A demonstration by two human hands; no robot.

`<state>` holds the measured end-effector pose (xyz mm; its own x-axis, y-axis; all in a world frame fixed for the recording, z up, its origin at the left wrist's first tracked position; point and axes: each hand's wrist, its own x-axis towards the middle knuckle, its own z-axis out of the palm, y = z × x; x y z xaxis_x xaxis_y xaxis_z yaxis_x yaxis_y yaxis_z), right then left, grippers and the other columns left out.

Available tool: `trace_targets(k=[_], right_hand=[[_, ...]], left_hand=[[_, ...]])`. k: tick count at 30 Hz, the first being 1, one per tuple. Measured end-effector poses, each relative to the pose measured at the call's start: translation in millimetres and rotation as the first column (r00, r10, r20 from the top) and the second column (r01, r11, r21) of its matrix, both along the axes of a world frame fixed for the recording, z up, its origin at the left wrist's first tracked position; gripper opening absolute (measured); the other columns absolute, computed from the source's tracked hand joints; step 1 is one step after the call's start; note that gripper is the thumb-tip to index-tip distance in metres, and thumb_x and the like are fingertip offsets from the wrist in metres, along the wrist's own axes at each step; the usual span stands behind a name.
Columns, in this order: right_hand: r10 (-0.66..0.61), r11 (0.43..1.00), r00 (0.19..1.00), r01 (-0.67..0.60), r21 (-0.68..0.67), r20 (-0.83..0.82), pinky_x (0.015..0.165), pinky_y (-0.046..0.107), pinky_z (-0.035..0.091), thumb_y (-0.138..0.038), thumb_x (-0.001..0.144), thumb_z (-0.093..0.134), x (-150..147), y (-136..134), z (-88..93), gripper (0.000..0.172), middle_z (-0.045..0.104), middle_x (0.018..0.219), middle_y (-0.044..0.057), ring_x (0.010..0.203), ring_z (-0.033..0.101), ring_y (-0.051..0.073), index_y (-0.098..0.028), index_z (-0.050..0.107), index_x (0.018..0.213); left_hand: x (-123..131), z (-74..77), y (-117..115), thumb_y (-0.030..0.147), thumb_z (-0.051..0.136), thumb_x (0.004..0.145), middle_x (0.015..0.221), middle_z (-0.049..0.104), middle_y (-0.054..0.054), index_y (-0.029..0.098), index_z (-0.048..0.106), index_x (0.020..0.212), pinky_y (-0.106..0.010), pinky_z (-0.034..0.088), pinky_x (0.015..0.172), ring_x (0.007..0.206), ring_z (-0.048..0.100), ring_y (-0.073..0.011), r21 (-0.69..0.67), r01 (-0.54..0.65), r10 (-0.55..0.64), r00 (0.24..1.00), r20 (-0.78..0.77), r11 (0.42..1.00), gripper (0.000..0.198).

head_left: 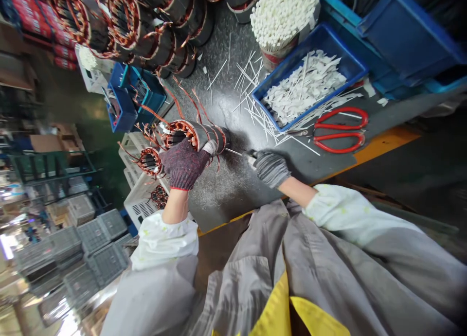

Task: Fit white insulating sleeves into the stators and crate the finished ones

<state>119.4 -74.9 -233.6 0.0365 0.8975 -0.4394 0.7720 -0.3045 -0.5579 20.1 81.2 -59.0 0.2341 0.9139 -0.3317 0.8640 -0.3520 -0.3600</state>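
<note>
A motor stator (pixel 200 131) with copper windings lies on its side on the dark worktop, its loose copper leads fanning out. My left hand (pixel 185 164), in a dark maroon knit glove, grips the stator near its open end, thumb along the outer wall. In a grey striped glove, my right hand (pixel 270 168) is closed around a thin metal rod (pixel 233 152); its handle is hidden by the fingers. The rod points left at the stator's far end; whether its tip touches the windings I cannot tell.
Several stators (pixel 126 22) are stacked at the back left. A blue tray (pixel 255 95) holds white slips, with white sticks (pixel 251 107) strewn around it. Behind stands a tub of white rods (pixel 282 15). Red-handled scissors (pixel 339 127) lie at the right, near blue bins (pixel 412 29).
</note>
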Motion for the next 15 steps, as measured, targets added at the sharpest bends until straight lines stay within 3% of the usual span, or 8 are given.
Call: trace_targets(k=[3, 7, 11, 15], right_hand=[[-0.098, 0.995, 0.985, 0.098, -0.004, -0.145, 0.085, 0.038, 0.053, -0.038, 0.106, 0.038, -17, 29, -1.0, 0.046, 0.071, 0.123, 0.015, 0.099, 0.070, 0.027, -0.027, 0.055, 0.148], [-0.214, 0.968, 0.865, 0.249, 0.018, -0.453, 0.104, 0.031, 0.049, -0.039, 0.107, 0.040, -35, 67, -0.6, 0.047, 0.067, 0.138, 0.005, 0.120, 0.065, 0.020, -0.030, 0.048, 0.153], [-0.205, 0.966, 0.889, 0.250, 0.060, -0.411, 0.103, 0.036, 0.051, -0.034, 0.108, 0.036, -56, 110, 6.8, 0.048, 0.068, 0.137, 0.012, 0.116, 0.068, 0.022, -0.020, 0.049, 0.152], [-0.120, 0.966, 0.932, 0.189, 0.177, -0.341, 0.097, 0.040, 0.056, -0.040, 0.106, 0.049, -79, 154, 19.2, 0.042, 0.071, 0.127, 0.012, 0.108, 0.070, 0.021, -0.016, 0.058, 0.139]], left_hand=[[0, 1.0, 4, 0.073, 0.051, 0.086, 0.120, 0.075, -0.013, 0.025, 0.073, 0.121, -0.051, 0.047, 0.100, 0.118, 0.065, -0.0417, -0.004, -0.017, 0.017, 1.000, -0.013, 1.000, 0.064], [-4, 4.7, 16, 0.074, 0.051, 0.085, 0.120, 0.075, -0.016, 0.021, 0.072, 0.122, -0.052, 0.046, 0.100, 0.118, 0.065, -0.0423, -0.007, 0.001, -0.002, 0.999, -0.045, 1.000, 0.068], [-19, 9.8, 46, 0.078, 0.048, 0.085, 0.115, 0.076, -0.016, 0.023, 0.074, 0.114, -0.051, 0.045, 0.102, 0.114, 0.068, -0.0392, -0.018, 0.063, -0.064, 0.997, -0.033, 0.998, 0.068], [-39, 18.0, 86, 0.078, 0.048, 0.083, 0.110, 0.077, -0.018, 0.022, 0.077, 0.108, -0.050, 0.045, 0.101, 0.113, 0.068, -0.0405, -0.014, 0.029, -0.030, 0.999, -0.043, 0.999, 0.068]])
